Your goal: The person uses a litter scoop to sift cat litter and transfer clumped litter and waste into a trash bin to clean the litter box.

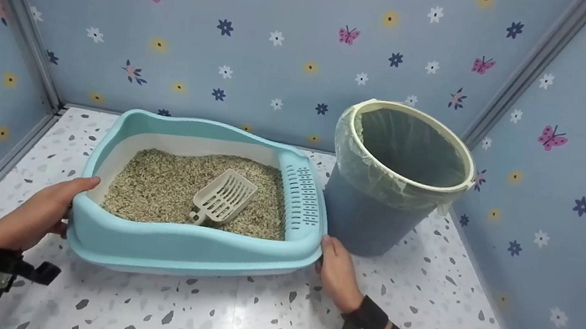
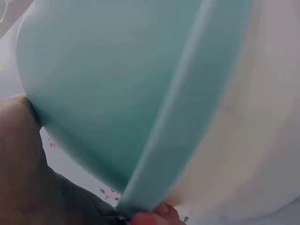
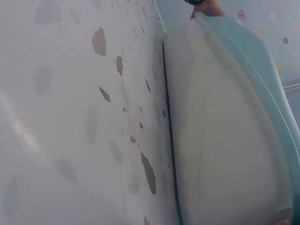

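A teal and white litter box (image 1: pixel 187 252) stands on the floor, holding brown pellet-like litter (image 1: pixel 155 192). Across the litter lies a beige slotted litter scoop (image 1: pixel 225 195), its short handle end towards the front. My left hand (image 1: pixel 38 211) grips the box's front left corner, thumb over the rim and fingers beneath the edge. At the front right corner, my right hand (image 1: pixel 338 273) holds the teal edge, its fingers mostly hidden under it. The left wrist view shows the teal wall (image 2: pixel 103 84) up close; the white base (image 3: pixel 229 131) fills much of the right wrist view.
Close to the box's right side stands a grey-blue trash bin (image 1: pixel 371 213) with a pale liner (image 1: pixel 351 149) folded over its rim. Flower-patterned panels (image 1: pixel 266 16) enclose the speckled floor (image 1: pixel 208 310) at the back and both sides.
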A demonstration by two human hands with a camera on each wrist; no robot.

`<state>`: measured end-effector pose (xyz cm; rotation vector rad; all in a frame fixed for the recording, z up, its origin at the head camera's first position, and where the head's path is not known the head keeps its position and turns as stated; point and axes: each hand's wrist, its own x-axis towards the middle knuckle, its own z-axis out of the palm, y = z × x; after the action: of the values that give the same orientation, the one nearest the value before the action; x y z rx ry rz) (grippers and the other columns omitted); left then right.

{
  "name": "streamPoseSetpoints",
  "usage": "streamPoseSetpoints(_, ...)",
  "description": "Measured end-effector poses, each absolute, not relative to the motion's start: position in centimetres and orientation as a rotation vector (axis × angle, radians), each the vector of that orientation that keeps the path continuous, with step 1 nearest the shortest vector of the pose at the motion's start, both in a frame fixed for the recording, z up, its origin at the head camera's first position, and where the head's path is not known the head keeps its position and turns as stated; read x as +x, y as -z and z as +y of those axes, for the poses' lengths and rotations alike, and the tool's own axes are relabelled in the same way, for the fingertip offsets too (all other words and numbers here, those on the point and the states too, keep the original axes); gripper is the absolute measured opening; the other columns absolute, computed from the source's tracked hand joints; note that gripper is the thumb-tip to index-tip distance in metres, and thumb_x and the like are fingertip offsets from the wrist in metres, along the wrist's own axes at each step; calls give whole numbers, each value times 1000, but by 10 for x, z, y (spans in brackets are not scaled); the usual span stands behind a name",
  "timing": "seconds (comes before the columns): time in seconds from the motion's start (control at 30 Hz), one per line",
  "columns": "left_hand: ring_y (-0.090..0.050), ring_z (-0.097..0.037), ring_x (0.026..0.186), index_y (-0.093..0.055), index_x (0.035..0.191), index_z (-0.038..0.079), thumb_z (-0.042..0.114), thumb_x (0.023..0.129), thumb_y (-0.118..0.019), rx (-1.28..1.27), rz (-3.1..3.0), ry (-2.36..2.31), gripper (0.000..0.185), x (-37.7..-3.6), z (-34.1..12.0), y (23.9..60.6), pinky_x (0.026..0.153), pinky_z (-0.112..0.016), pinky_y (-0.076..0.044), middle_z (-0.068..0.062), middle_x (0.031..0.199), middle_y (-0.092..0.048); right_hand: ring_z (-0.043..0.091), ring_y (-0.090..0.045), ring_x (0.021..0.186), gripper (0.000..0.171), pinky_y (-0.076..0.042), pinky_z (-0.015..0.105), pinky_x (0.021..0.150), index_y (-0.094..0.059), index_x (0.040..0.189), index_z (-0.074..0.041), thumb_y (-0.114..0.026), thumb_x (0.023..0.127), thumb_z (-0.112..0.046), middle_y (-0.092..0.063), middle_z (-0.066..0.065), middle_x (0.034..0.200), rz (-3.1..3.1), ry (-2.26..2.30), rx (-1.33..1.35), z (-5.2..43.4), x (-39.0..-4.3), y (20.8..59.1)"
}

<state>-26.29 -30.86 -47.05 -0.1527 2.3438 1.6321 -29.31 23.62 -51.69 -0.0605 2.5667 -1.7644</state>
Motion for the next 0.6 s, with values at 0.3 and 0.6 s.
streamPoseSetpoints(0.3,-59,-26,95,-37,164,2,78,111,-23,-231,2271,-1588,94,-235,-300,461,72,-43,-55,-13,122,-58,15,-43,58,40,-36,29,55,-63,103,-8,-40,122,-34,-48,0,71,2489,1799,23,234,-317,512)
streamPoseSetpoints(0.6,-51,-27,94,-33,162,-6,73,113,-29,-192,2429,-1535,93,-218,-282,460,64,-37,-54,-22,130,-52,23,-59,84,46,-46,35,76,-73,119,-4,-39,121,-35,-60,7,86,2703,1587,76,234,-325,510)
